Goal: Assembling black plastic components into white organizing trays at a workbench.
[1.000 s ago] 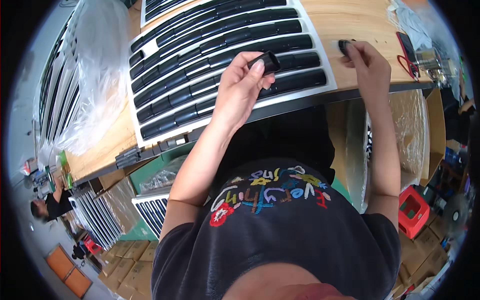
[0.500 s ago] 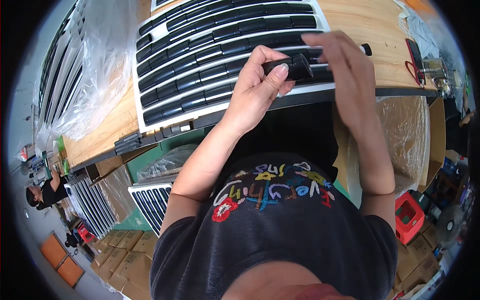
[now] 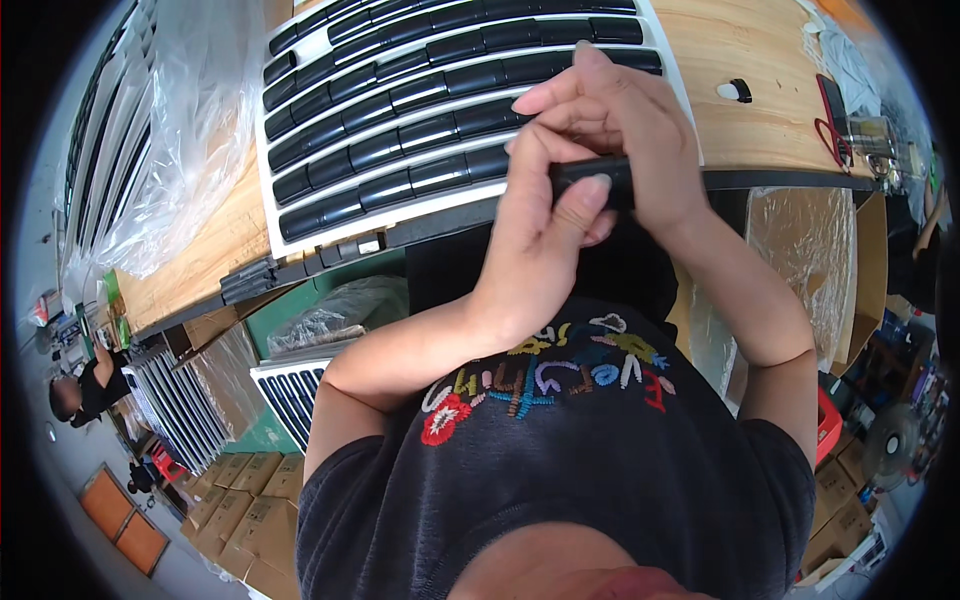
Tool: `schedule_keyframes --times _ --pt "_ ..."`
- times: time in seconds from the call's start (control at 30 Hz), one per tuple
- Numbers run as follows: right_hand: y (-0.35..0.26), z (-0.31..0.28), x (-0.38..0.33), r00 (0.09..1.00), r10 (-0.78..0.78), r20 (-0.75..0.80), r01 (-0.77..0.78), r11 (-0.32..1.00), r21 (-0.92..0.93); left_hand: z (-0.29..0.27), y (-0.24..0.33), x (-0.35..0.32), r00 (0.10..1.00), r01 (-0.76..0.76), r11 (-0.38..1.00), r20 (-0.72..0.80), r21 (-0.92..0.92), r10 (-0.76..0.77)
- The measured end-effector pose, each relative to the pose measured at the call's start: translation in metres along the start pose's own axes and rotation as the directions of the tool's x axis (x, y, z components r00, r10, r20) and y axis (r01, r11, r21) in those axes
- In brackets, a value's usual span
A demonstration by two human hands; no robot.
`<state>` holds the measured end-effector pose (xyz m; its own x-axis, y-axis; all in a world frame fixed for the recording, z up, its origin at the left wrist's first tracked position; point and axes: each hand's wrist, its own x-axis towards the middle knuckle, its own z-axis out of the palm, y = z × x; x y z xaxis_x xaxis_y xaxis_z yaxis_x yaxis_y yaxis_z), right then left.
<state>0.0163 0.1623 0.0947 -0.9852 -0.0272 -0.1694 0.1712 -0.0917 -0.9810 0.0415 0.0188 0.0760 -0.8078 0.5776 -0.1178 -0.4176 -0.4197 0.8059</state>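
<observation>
My left hand (image 3: 535, 215) is wrapped round a short, glossy black tube (image 3: 618, 180), the thumb lying along its near side. The tube is level, just off the table's front edge. From the right, my right hand (image 3: 645, 130) comes up to it, its palm against or very near the tube's right end; contact is hidden. Its fingers are stretched out to the left, above the back of my left hand. Beyond both hands lies a white tray (image 3: 316, 46) with rows of similar black tubes laid end to end.
To the right on the wooden table (image 3: 745, 135) are a small black-and-white cap (image 3: 738, 91), a dark phone-like slab (image 3: 832, 105), red-handled scissors (image 3: 828, 140) and a jar (image 3: 872, 138). Plastic film (image 3: 190, 150) hangs at the left. Cardboard boxes (image 3: 250, 530) stand low left.
My left hand has drawn the tube nearer to me and slightly right. My right hand has moved left, from beside the tube to its right end, uncovering the cap behind it.
</observation>
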Motion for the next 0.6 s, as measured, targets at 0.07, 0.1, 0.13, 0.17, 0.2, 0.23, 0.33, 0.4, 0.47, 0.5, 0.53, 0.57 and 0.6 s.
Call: schedule_keyframes --times 0.07,0.1,0.13,0.17,0.2,0.23,0.33,0.4,0.47,0.5,0.53,0.57,0.6 --pt "0.006 0.001 0.003 1.000 -0.014 -0.020 0.013 0.998 -0.056 0.002 -0.007 0.002 0.995 -0.073 0.995 -0.071 -0.060 0.069" --pt "0.011 -0.001 0.006 0.999 -0.031 -0.004 0.031 0.997 -0.065 -0.003 -0.009 0.004 0.998 -0.049 0.995 -0.045 -0.084 0.046" --pt "0.014 -0.002 0.008 0.999 -0.036 -0.007 0.035 0.997 -0.066 -0.007 -0.007 0.009 0.998 -0.051 0.995 -0.041 -0.082 0.048" --pt "0.018 -0.003 0.011 0.999 -0.030 -0.027 0.028 0.997 -0.076 -0.010 -0.005 0.014 0.998 0.029 0.996 -0.051 -0.079 -0.033" --pt "0.021 -0.005 0.016 0.998 -0.032 -0.047 0.028 0.996 -0.086 -0.014 -0.001 0.022 0.993 0.103 0.992 -0.058 -0.072 -0.107" --pt "0.031 -0.009 0.022 0.994 -0.058 -0.091 0.051 0.996 -0.072 -0.025 -0.006 0.029 0.993 0.118 0.989 0.002 -0.093 -0.119" --pt "0.020 -0.007 0.021 0.951 -0.228 -0.211 0.174 0.953 -0.247 -0.041 0.006 0.046 0.998 0.013 0.999 -0.055 -0.029 -0.015" --pt "0.022 -0.010 0.023 0.924 -0.335 -0.184 0.274 0.917 -0.290 -0.054 0.016 0.057 0.998 0.054 0.994 -0.038 0.090 -0.051" --pt "0.020 -0.023 0.028 0.948 -0.266 -0.173 0.205 0.930 -0.304 -0.066 0.019 0.071 0.999 0.039 0.962 -0.004 0.272 -0.039" --pt "0.012 -0.034 0.037 0.933 -0.267 -0.240 0.166 0.913 -0.373 -0.077 0.037 0.080 0.999 -0.024 0.847 0.037 0.530 0.006" --pt "0.007 -0.049 0.050 0.913 -0.275 -0.302 0.123 0.891 -0.438 -0.105 0.041 0.092 0.965 -0.231 0.721 0.058 0.653 0.257" --pt "0.010 -0.081 0.066 0.869 -0.371 -0.326 0.189 0.860 -0.474 -0.134 0.056 0.105 0.871 -0.253 0.205 0.131 0.945 0.473" --pt "0.015 -0.118 0.082 0.807 -0.464 -0.366 0.233 0.819 -0.525 -0.154 0.077 0.117 0.873 -0.139 0.115 0.067 0.984 0.484"
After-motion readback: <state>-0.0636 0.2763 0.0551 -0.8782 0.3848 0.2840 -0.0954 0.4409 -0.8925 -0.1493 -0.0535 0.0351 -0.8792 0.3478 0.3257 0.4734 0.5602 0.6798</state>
